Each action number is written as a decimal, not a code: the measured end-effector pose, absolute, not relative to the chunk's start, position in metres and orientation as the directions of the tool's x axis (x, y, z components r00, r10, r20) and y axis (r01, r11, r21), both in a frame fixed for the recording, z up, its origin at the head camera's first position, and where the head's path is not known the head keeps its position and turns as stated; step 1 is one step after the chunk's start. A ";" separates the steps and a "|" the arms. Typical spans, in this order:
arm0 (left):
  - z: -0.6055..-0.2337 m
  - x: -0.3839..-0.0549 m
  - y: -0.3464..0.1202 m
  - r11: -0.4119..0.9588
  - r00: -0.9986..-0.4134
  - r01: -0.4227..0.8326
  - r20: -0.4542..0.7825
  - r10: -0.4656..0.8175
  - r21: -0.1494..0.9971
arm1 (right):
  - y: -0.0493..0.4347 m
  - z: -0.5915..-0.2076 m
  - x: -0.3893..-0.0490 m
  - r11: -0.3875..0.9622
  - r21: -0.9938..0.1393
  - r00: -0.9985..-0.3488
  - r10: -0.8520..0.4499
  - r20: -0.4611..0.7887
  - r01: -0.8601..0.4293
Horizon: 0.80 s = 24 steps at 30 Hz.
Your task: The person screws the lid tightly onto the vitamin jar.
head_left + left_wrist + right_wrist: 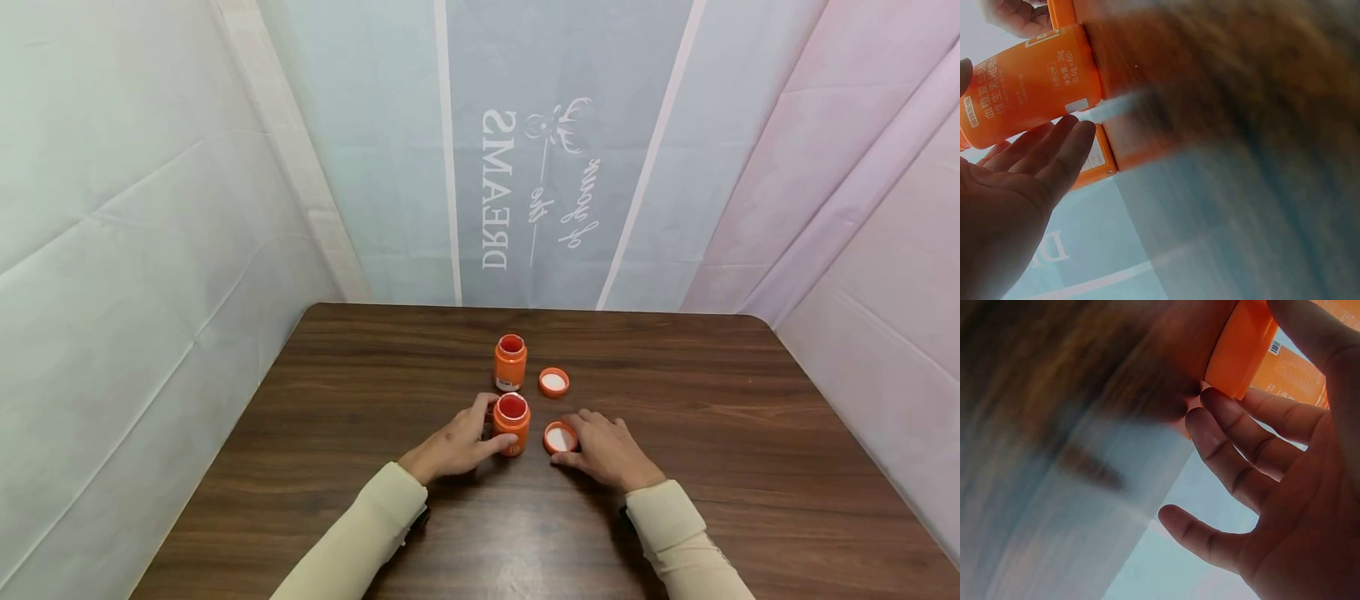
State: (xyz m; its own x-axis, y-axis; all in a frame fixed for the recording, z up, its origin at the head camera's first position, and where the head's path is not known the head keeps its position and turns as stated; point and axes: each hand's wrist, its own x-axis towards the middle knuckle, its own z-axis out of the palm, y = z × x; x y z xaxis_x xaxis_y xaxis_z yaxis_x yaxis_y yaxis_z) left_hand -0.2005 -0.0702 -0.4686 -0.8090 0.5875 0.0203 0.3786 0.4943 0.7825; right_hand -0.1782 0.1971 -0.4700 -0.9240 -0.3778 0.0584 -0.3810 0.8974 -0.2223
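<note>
An orange jar (517,425) stands mouth up and uncapped, with my left hand (456,444) around its left side. The thumb lies across its front and the fingers reach behind it. Printed white lettering shows on this jar (1029,87) in the left wrist view. To its right, an orange lid (559,437) rests on the table with its white inside facing up. My right hand (611,450) pinches that lid between thumb and fingers. In the right wrist view, fingertips sit at the edge of the lid (1241,347), and the little finger is spread away.
Behind the near jar stands a second uncapped orange jar (510,369). Another orange lid (554,382) lies inside up to the right of it. Everything rests on a dark wood-grain table (360,375), with pale cloth curtains (390,150) along its back and sides.
</note>
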 end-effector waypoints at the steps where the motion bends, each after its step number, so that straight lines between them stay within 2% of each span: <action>1: -0.469 -0.200 -0.070 0.495 -0.811 0.377 0.020 0.585 0.783 | 0.197 -0.470 -0.178 0.897 -0.220 -0.923 -0.379 0.061 -0.383; 24: -0.467 -0.201 -0.066 0.506 -0.802 0.399 0.023 0.597 0.765 | 0.197 -0.469 -0.178 0.895 -0.221 -0.922 -0.383 0.064 -0.387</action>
State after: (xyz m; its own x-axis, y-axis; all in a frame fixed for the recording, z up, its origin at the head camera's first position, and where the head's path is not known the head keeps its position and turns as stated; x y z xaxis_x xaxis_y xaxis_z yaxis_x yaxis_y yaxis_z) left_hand -0.2008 -0.0661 -0.4671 -0.8018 0.5972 0.0231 0.3987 0.5057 0.7651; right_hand -0.1783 0.1968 -0.4687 -0.9217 -0.3825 0.0643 -0.3870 0.8953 -0.2207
